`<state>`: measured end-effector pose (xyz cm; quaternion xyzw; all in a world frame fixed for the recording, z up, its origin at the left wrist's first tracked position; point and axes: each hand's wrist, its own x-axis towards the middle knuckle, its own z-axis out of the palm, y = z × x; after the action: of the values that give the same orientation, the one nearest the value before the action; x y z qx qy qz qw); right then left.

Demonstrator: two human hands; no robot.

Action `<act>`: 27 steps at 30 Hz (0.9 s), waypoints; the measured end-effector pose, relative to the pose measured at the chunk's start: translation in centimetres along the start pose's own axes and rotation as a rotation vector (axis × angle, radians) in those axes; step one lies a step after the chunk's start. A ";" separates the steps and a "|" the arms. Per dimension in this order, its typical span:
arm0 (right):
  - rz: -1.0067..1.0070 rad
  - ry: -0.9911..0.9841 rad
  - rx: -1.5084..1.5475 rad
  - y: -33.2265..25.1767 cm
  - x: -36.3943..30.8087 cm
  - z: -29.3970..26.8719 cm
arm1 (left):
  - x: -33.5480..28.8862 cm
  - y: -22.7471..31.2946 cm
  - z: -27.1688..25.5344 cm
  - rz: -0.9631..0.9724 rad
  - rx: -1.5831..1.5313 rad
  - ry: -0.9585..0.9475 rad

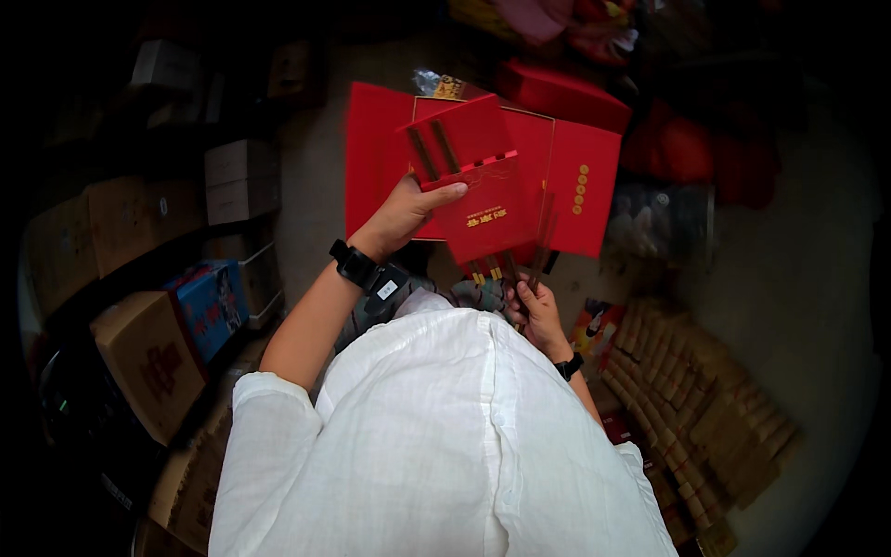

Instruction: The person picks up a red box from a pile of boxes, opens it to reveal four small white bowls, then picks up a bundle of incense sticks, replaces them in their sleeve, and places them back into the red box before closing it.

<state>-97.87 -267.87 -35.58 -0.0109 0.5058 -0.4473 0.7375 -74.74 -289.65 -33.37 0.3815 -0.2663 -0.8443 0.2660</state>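
My left hand [408, 213] grips a red sleeve [492, 212] with gold print, its thumb flat across the front. Dark brown chopsticks [444, 147] run through the sleeve, showing in its upper part, and their gold-coloured tips [487, 277] stick out at the lower edge. Close by that edge, my right hand [538, 314] is closed on several dark chopsticks [548, 243], blurred by motion. How many it holds I cannot tell. Beneath the sleeve lies an open red gift box [585, 181] with gold lettering on its right panel.
Cardboard cartons [148, 367] and a blue printed box [212, 306] stand at the left, with white boxes [241, 181] behind them. On the right are rows of brown bundles [687, 399]. A clear plastic bag [659, 218] and red items [691, 148] lie farther off.
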 end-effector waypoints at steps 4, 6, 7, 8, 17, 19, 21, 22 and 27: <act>0.013 -0.043 0.007 -0.6 0.3 0.4 | 0.0 0.0 -0.3 0.034 0.067 0.004; 0.024 -0.050 0.054 -1.0 0.3 0.9 | 0.0 -0.1 -0.1 0.061 0.034 0.006; 0.025 -0.051 0.051 -1.1 0.4 1.0 | 0.0 -0.2 0.1 0.085 0.003 0.005; 0.016 -0.041 0.057 -1.1 0.5 1.0 | 0.0 -0.2 0.2 0.087 0.001 0.007; 0.022 -0.025 -0.004 -1.2 1.2 0.7 | -0.1 -0.3 -0.1 0.080 0.037 0.014; 0.016 -0.028 -0.004 -1.3 1.2 0.6 | -0.2 -0.2 -0.1 0.097 0.045 0.031; 0.013 -0.013 -0.005 -1.3 1.2 0.6 | -0.2 -0.2 -0.1 0.076 0.046 0.028; 0.014 -0.013 -0.004 -1.2 1.2 0.6 | -0.2 -0.2 -0.1 0.055 0.046 0.025; -0.028 0.022 -0.008 -1.0 1.2 1.0 | -0.2 -0.4 -0.2 0.041 0.084 0.025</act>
<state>-97.68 -269.76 -35.50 -0.0160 0.5157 -0.4554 0.7255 -74.62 -289.27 -33.67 0.3974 -0.3056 -0.8220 0.2703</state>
